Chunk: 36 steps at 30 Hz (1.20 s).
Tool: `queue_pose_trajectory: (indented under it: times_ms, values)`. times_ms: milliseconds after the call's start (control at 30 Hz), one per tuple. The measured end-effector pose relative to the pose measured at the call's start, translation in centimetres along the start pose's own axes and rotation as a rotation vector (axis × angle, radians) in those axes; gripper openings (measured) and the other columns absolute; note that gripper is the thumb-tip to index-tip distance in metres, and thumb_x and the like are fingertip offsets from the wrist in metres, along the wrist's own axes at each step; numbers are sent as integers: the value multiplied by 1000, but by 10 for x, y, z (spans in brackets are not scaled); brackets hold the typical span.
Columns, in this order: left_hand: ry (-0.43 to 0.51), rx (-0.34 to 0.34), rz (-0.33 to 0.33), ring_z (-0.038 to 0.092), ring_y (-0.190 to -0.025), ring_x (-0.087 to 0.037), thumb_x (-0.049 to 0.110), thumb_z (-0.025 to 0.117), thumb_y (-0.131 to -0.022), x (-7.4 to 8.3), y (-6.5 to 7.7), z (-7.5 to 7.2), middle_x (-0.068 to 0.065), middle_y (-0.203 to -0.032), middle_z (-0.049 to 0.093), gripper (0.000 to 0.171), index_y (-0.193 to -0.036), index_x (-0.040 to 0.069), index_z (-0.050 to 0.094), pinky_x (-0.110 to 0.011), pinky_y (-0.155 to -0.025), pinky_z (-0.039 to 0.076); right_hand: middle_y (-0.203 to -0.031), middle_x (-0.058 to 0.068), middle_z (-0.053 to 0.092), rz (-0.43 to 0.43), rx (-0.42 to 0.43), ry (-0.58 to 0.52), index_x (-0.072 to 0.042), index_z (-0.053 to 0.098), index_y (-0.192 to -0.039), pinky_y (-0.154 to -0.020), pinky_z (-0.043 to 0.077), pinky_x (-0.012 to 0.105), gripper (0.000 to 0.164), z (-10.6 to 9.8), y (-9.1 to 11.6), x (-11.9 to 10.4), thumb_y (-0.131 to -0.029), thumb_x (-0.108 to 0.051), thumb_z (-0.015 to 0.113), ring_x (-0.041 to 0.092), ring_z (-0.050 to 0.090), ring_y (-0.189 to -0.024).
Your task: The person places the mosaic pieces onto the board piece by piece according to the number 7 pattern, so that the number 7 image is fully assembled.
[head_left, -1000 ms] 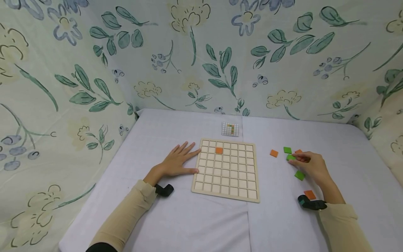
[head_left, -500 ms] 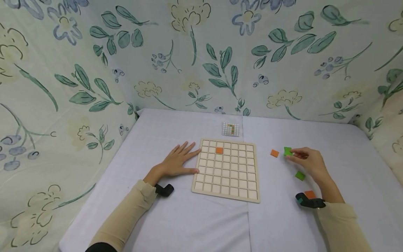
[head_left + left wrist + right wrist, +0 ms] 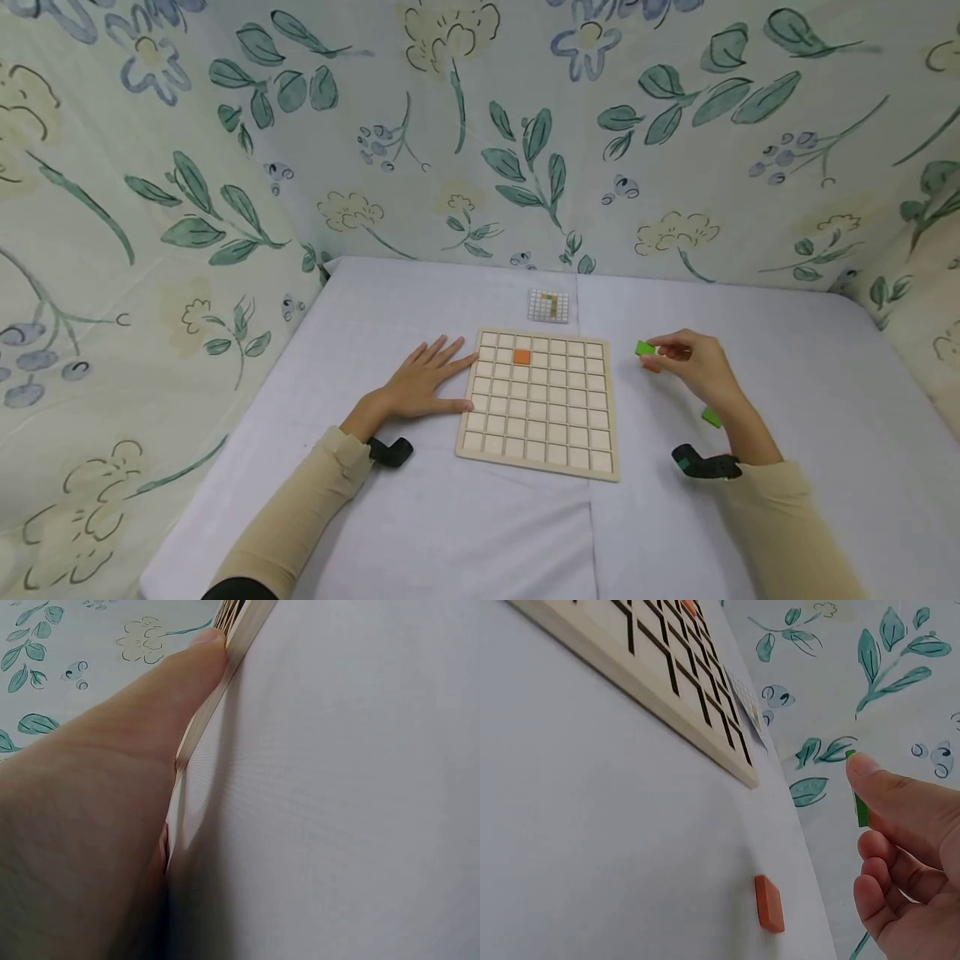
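My right hand (image 3: 697, 364) pinches a small green square tile (image 3: 645, 348) between thumb and fingers, to the right of the wooden grid board (image 3: 538, 471). In the right wrist view the green tile (image 3: 861, 808) shows edge-on, raised off the cloth, with the other fingers curled below. An orange tile (image 3: 769, 904) lies on the cloth beneath that hand. My left hand (image 3: 420, 383) lies spread at the board's left edge, fingertip and thumb touching the frame; the left wrist view shows the thumb (image 3: 165, 690) against the board's side. One orange tile (image 3: 522, 357) sits in an upper cell.
Behind the board lies a small card (image 3: 548, 306) with a printed grid and coloured squares. Another green tile (image 3: 711, 417) lies by the right wrist, partly covered. White cloth (image 3: 420, 533) covers the table, and a floral curtain (image 3: 450, 125) hangs behind it.
My right hand has gone from the loose tiles leftward toward the board, carrying the green tile it took hold of. My left hand has stayed in place.
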<state>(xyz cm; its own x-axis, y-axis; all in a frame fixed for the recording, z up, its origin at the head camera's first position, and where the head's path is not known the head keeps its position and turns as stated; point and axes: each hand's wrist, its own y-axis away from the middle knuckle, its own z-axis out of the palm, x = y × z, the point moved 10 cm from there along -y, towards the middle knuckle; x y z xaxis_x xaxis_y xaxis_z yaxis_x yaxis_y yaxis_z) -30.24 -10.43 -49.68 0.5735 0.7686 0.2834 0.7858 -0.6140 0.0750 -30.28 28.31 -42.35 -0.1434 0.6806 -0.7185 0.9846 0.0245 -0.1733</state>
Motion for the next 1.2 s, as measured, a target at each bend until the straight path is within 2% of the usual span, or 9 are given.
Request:
queue_pose_trajectory:
  times_ms: [67,167,467,967,1200]
  values:
    - [4,-2,-2,-4,-152,-30,77,48,-88,0,1,0,-2,-167,3,90,-160,32,19,-53,-120,-2,-93,13,61,-14,-19,-12,6,71,-109,-62,44,16,34,7,-3,-9,-84,-13,82,22,51,-82]
    - [5,0,-1,-4,-152,-30,76,49,-88,0,2,0,-3,-167,3,90,-160,31,19,-53,-120,-2,-93,15,62,-45,-44,-17,6,72,-108,-63,44,14,32,19,-7,-22,-84,-13,82,22,52,-82]
    - [11,10,12,-2,-152,-32,76,49,-88,2,2,-1,-5,-167,6,90,-160,31,21,-55,-119,0,-90,11,62,-96,-104,-53,4,74,-106,-66,45,18,28,54,-19,-48,-84,-11,82,23,54,-82]
    - [2,3,2,-4,-152,-30,77,48,-88,0,1,1,-2,-167,4,90,-160,33,19,-53,-120,-1,-87,11,63,-134,-212,-169,7,73,-104,-67,48,20,27,109,-28,-73,-83,-7,81,20,56,-77]
    - [5,4,4,-4,-152,-30,77,48,-88,0,1,-1,-2,-167,3,90,-160,33,18,-53,-120,-1,-88,12,64,-132,-223,-171,6,74,-103,-66,49,22,27,125,-31,-78,-82,-7,83,20,58,-76]
